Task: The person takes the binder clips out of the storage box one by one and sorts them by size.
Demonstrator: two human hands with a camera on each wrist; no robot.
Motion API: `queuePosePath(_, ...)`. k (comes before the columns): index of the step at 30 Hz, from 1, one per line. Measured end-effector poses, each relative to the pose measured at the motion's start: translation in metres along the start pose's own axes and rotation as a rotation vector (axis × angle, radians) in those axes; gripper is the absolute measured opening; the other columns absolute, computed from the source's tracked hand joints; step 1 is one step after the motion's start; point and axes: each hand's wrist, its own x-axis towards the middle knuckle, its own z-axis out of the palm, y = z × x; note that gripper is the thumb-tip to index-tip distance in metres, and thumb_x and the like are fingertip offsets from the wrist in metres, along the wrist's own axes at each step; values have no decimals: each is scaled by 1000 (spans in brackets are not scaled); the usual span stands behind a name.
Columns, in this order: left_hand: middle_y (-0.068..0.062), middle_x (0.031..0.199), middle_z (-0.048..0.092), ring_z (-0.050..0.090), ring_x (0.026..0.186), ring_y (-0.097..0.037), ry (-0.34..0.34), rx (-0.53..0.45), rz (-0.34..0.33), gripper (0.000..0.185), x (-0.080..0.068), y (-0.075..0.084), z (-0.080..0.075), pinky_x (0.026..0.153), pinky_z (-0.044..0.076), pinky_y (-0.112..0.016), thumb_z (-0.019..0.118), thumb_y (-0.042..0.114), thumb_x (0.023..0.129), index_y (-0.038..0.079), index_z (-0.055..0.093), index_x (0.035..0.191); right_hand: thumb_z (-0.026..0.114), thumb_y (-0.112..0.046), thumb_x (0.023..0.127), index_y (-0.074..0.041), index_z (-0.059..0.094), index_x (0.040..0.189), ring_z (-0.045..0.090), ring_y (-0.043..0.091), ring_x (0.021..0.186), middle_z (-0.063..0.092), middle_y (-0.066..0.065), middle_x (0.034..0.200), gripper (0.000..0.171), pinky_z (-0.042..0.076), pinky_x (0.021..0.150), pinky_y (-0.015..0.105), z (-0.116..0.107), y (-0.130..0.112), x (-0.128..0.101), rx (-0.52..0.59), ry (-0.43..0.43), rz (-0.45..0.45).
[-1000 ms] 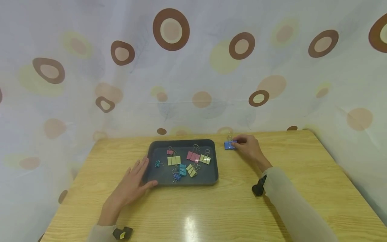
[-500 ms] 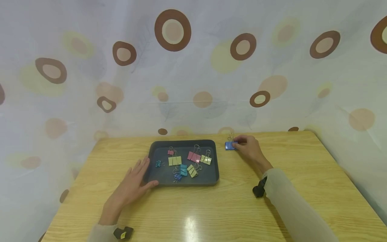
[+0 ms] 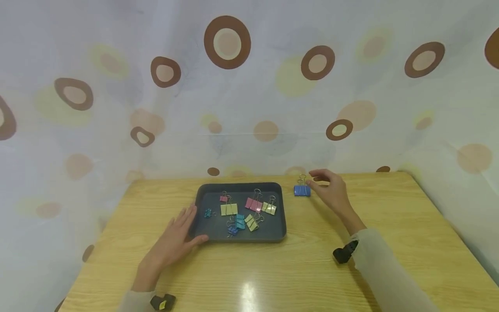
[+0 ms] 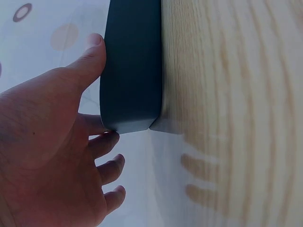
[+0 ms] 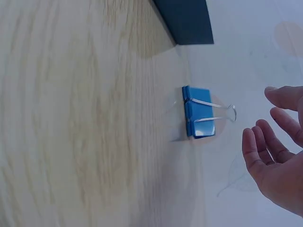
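Observation:
A blue binder clip (image 3: 302,190) stands on the table just right of the tray, its wire handles pointing up. My right hand (image 3: 331,190) is beside it, thumb and fingers parted, holding nothing. In the right wrist view a gap shows between the fingers (image 5: 262,149) and the blue clip (image 5: 199,112). My left hand (image 3: 173,238) rests against the left side of the dark grey tray (image 3: 253,239), fingers along the side and thumb at the front rim. The left wrist view shows the thumb (image 4: 92,59) at the rim and the fingertips near the corner.
Inside the tray lie several binder clips: yellow ones such as the large yellow clip (image 3: 228,209), a pink clip (image 3: 254,204), a small pink clip (image 3: 223,199), teal clips and a small blue clip (image 3: 232,230). A patterned curtain (image 3: 265,86) hangs behind the wooden table (image 3: 249,273).
My right hand has let go of the blue binder clip and drawn back a little to the right, its fingers spreading. The left hand stays at the tray. The head view has shifted slightly.

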Motion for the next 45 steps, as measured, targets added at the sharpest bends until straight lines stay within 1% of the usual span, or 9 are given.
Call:
queuePosePath(4,-23,165,25,23,150,-50,2,1,-1,95,0,2,-2,118,19,-70,66,56,95,-6,30,158,74,-13,97,2,67,124,65,35,109,67,21,123,32,51,81,9,4,-10,-4,35,-23,-26)
queuePosePath(13,-20,167,21,19,152,-46,-39,15,-45,93,1,3,-7,121,15,-66,65,53,98,-4,26,160,74,-6,95,-1,66,125,64,35,109,66,20,122,31,58,85,21,25,-37,-12,124,-85,-47)
queuePosePath(16,-20,167,20,19,152,-46,-42,22,-42,93,2,2,-6,121,16,-66,64,53,98,-4,25,160,75,-5,94,-2,66,126,64,36,110,66,17,121,33,59,89,30,33,-45,-15,147,-110,-49)
queuePosePath(20,-20,167,20,19,152,-46,-36,24,-39,93,3,0,-5,121,16,-66,64,53,98,-5,26,159,76,-7,93,-3,65,127,63,37,114,65,20,125,36,56,97,48,46,-51,-18,178,-150,-43)
queuePosePath(23,-20,167,20,19,152,-47,-33,17,-36,94,2,0,-3,121,16,-66,64,54,98,-5,26,159,77,-7,93,-2,65,128,62,38,116,63,23,127,38,55,99,49,57,-53,-22,196,-173,-40)
queuePosePath(28,-20,167,21,20,152,-46,-33,13,-31,94,2,0,-3,120,17,-67,64,54,98,-5,26,159,78,-3,91,2,63,129,62,40,113,64,24,124,41,56,97,50,73,-60,-26,126,-202,-95)
queuePosePath(31,-20,167,21,20,152,-46,-34,14,-30,93,2,1,-4,120,17,-67,64,53,98,-5,26,159,80,-5,89,3,63,129,64,39,113,65,22,124,44,56,98,51,82,-65,-27,32,-219,-134)
queuePosePath(37,-20,167,21,20,152,-46,-39,9,-30,93,1,1,-3,120,17,-67,64,54,98,-4,26,159,82,-13,89,2,62,133,63,34,121,65,17,130,50,52,103,49,98,-65,-26,-137,-262,-131)
queuePosePath(45,-20,167,24,23,151,-47,-19,-1,-13,93,0,0,0,118,19,-69,67,52,96,-5,29,159,82,-6,86,5,59,134,64,36,115,67,20,124,55,53,100,51,111,-67,-19,-201,-300,-140)
